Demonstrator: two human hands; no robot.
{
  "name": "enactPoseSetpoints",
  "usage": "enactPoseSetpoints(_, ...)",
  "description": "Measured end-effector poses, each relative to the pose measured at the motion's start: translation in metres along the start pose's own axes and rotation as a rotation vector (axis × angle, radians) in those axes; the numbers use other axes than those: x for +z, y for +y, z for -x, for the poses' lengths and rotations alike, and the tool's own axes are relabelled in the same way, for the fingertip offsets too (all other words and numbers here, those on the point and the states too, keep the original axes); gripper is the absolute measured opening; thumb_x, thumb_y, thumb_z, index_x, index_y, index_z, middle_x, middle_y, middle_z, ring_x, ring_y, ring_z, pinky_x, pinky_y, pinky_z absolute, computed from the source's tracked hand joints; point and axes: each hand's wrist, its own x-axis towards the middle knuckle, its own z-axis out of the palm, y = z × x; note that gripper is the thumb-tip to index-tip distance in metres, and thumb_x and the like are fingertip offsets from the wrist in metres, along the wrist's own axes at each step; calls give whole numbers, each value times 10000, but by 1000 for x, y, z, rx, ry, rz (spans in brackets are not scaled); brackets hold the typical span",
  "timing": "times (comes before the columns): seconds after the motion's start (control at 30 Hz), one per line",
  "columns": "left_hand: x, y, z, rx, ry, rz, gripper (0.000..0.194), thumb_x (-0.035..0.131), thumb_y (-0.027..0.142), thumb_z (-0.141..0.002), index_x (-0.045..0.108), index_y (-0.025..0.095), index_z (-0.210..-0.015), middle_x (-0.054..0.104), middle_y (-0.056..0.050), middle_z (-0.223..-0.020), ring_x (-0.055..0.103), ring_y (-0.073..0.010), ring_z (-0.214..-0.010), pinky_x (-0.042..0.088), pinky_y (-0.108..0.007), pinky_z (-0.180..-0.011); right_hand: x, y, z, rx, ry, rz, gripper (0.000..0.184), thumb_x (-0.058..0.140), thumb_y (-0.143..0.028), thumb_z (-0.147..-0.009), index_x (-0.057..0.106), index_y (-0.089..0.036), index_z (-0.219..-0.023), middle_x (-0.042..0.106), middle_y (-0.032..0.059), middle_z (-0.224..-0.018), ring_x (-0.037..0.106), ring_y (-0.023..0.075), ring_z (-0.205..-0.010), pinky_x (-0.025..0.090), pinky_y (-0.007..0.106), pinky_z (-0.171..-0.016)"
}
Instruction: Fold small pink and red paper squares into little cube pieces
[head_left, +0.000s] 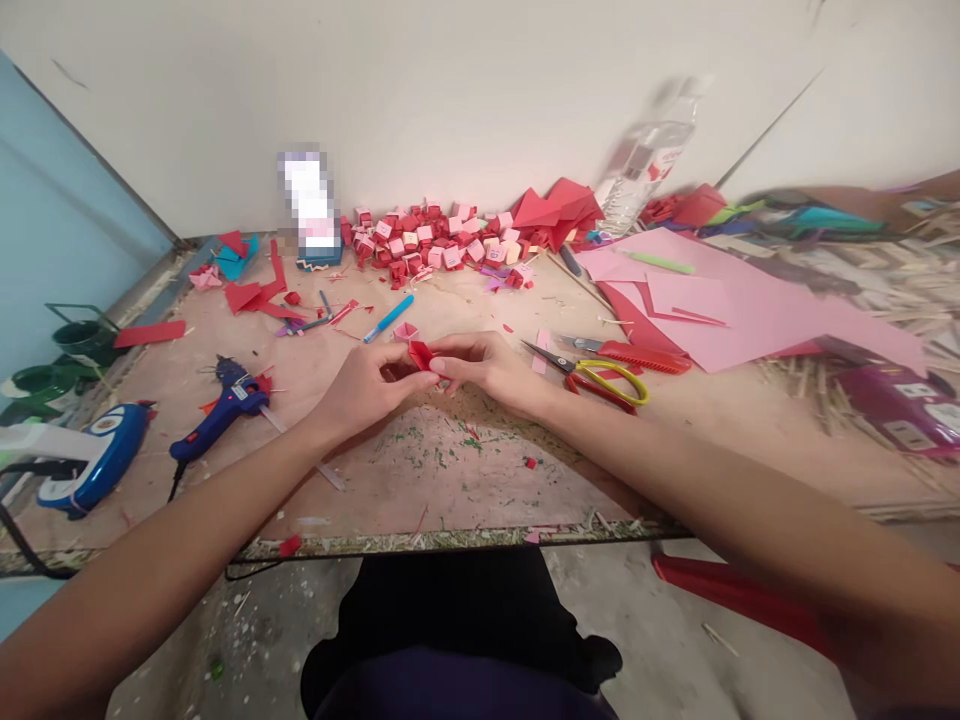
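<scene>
Between my two hands, over the middle of the table, is a small folded piece of red paper (421, 354). My left hand (373, 382) pinches its left side with thumb and fingers. From the other side, my right hand (480, 366) grips it, thumb against its lower edge. Just behind the left fingers sits a small pink paper box (406, 332), open at the top. A blue pen (389, 318) lies beyond that. To the right of my right hand rest scissors (600, 376) with yellow and red handles and a red-handled cutter (634, 354).
A heap of small red and pink paper cubes (435, 243) lies by the wall beside a phone (308, 203). A blue glue gun (222, 408) is at left. Pink paper sheets (757, 290), a plastic bottle (649, 160) and thin wooden sticks (900, 265) occupy the right.
</scene>
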Motion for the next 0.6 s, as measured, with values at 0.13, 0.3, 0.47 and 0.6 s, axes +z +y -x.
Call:
enactPoseSetpoints(0.13,-1,-1,-1,-24,16,-18,174,745,338,-911,822,181,-906,836,-74,-924,715,-219,-803,560,-344,-745,2,5,-2,-4,107,-73,257,837,-329,-820,880,-191,-1033,843,83,-1111,742,191,-858,619,285,-678)
enactPoseSetpoints(0.3,-2,-1,-4,-70,54,72,163,668,300,-908,774,180,-882,767,-35,-829,674,-175,-737,537,-298,-694,5,8,-4,-18,172,-121,180,812,-262,-737,854,-179,-891,819,51,-921,702,168,-748,611,258,-630)
enactPoseSetpoints(0.47,-1,-3,-6,-116,93,182,148,714,327,-897,729,184,-863,714,-6,-739,659,-148,-626,543,-279,-636,6,8,-4,-28,188,-110,150,816,-272,-743,835,-164,-845,802,48,-856,674,151,-715,591,243,-622)
enactPoseSetpoints(0.6,-2,-4,-6,-122,99,222,131,737,312,-877,747,182,-868,741,-12,-744,656,-139,-610,534,-265,-618,5,8,-4,-18,186,-111,160,824,-280,-746,834,-161,-853,797,46,-829,681,151,-703,584,242,-615)
